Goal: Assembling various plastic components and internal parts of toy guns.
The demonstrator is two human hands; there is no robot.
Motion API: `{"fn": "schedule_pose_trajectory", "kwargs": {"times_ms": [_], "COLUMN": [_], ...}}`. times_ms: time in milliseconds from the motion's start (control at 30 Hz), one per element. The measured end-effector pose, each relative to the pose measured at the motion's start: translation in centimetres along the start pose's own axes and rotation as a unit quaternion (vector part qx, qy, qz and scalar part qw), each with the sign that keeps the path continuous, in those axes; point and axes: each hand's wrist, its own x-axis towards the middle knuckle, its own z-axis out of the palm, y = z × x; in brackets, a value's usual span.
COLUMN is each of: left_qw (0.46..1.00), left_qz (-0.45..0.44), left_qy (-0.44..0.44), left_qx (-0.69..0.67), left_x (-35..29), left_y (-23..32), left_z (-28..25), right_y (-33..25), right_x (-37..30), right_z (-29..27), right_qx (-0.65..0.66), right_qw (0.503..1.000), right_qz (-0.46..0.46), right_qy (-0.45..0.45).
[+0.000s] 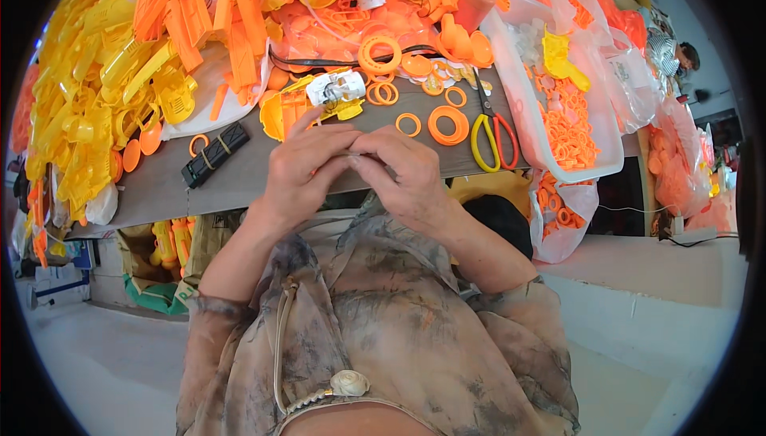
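My left hand [307,166] and my right hand [405,169] meet above the table's front edge, fingertips pinched together. Whatever lies between them is tiny and mostly hidden by the fingers; a pale bit shows at the tips. Just beyond my left hand is a yellow plastic casing [281,111], with a white mechanism part [336,87] beside it. Small orange rings [408,124] lie past my right hand, near a thicker orange ring [448,126]. Farther right rest scissors [495,142] with one yellow and one red handle.
Yellow plastic shells [96,77] heap up at the left, orange parts [183,17] at the back. A black block [215,155] with a band around it lies left on the grey table [152,197]. At right stands a translucent bin [586,173] holding small orange pieces; a bag [558,236] hangs below.
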Motion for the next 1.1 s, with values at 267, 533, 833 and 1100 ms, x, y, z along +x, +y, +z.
{"fn": "schedule_pose_trajectory", "kwargs": {"times_ms": [267,533,833,1100], "left_qw": [0.994,0.994,0.975,0.959], "left_qz": [-0.049,-0.049,-0.134,-0.186], "left_qy": [0.018,0.055,0.074,0.082], "left_qx": [-0.101,-0.077,-0.160,-0.200], "left_x": [1.5,1.0,1.5,0.7], "left_y": [-0.3,-0.6,-0.7,-0.4], "left_z": [1.5,2.1,1.8,0.8], "right_y": [2.7,21.1,20.7,1.9], "right_x": [7.3,8.5,9.3,4.7], "right_z": [-14.6,-23.3,-26.2,-8.4], "right_qx": [-0.033,-0.608,-0.535,0.111], "right_qw": [0.975,0.758,0.824,0.979], "right_qz": [0.179,0.153,0.181,0.170], "right_qy": [0.125,-0.179,-0.040,-0.016]}}
